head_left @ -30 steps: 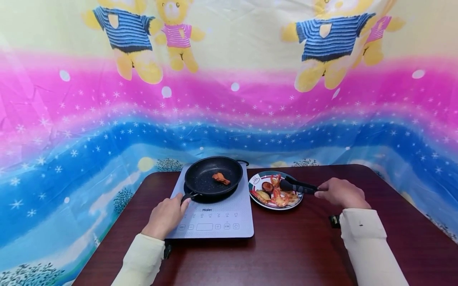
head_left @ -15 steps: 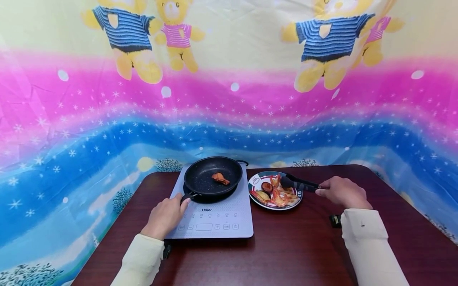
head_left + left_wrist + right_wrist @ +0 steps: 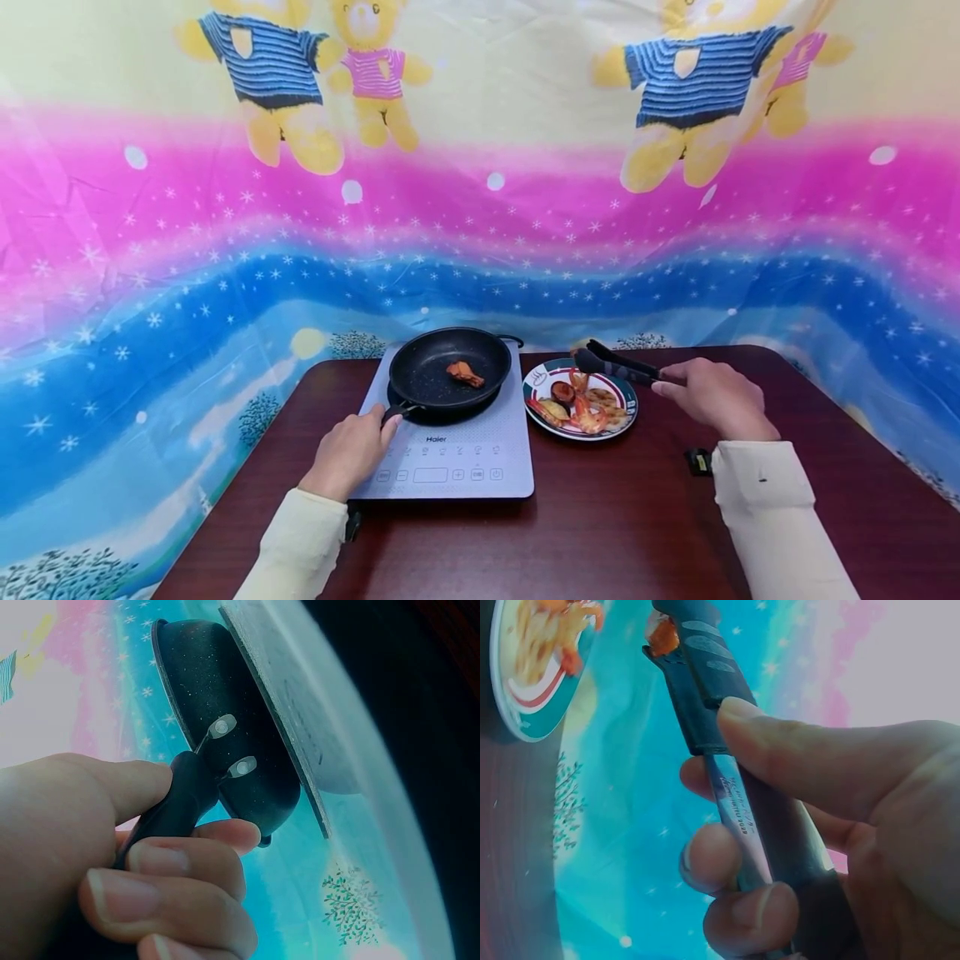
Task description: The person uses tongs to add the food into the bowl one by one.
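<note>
My left hand (image 3: 348, 454) grips the black handle (image 3: 180, 796) of the frying pan (image 3: 420, 367). One browned chicken drumette (image 3: 465, 374) lies in the pan, right of its middle. My right hand (image 3: 716, 400) holds black-tipped tongs (image 3: 618, 365), thumb on one arm and fingers round the other. Between the tongs' tips, an orange-brown piece of food (image 3: 664, 637) shows in the right wrist view; its kind is hard to tell. The tips hover above the far rim of a patterned plate (image 3: 536, 417), which bears shrimp (image 3: 588, 417) and other cooked pieces.
Under the pan sits a white induction cooker (image 3: 480, 467) with its controls at the near side. The plate stands close to the cooker's right edge on a dark red-brown table (image 3: 585, 533). A printed cloth (image 3: 480, 233) hangs behind the table.
The tongs have risen from the food on the plate towards its far rim, with a piece between their tips. My left hand and the pan stay in place.
</note>
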### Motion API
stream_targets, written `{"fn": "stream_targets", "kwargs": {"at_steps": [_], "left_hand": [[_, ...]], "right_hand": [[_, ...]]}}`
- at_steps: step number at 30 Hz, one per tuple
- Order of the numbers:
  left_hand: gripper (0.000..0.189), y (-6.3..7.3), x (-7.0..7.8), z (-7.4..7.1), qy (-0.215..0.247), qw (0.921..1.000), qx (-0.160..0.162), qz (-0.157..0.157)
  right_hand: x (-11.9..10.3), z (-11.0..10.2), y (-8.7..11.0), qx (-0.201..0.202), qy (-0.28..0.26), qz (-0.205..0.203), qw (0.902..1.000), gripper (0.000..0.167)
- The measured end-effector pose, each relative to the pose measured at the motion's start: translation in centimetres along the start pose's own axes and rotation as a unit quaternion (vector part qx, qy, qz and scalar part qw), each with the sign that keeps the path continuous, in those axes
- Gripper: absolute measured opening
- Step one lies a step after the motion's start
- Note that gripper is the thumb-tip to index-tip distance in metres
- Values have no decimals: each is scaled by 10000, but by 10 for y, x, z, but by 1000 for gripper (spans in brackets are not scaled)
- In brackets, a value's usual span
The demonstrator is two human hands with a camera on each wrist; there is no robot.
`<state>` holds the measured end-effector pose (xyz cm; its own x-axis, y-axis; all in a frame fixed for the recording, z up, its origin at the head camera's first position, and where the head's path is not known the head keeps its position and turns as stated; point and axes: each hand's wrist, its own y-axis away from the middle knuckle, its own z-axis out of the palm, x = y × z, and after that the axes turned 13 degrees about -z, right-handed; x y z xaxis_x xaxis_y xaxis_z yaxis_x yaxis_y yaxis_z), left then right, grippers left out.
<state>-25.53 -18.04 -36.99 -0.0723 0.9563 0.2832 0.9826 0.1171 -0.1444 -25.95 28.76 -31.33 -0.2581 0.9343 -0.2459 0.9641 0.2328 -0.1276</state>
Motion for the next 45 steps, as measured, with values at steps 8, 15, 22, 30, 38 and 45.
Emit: {"fn": "stream_targets", "kwargs": {"at_steps": [8,15,22,30,38,45], "left_hand": [[26,-1,-1,0,-10,10000,26,-15],[28,-1,-1,1,-33,10000,61,25],[30,-2,-2,3,-56,10000,65,-7],[29,-3,-2,3,-31,9999,98,24],[30,-2,-2,2,1,9998,179,27],[28,-1,-1,3,40,9999,149,14]], "right_hand": [[-29,1,-3,368,142,-242,9989,58],[-57,8,-9,600,217,-418,9971,50],[-94,28,-22,537,203,-732,9957,47],[-127,40,-41,430,64,-1030,9937,42],[-147,47,-60,173,50,-1231,9922,37],[-162,46,-72,-96,161,-1231,9922,36]]}}
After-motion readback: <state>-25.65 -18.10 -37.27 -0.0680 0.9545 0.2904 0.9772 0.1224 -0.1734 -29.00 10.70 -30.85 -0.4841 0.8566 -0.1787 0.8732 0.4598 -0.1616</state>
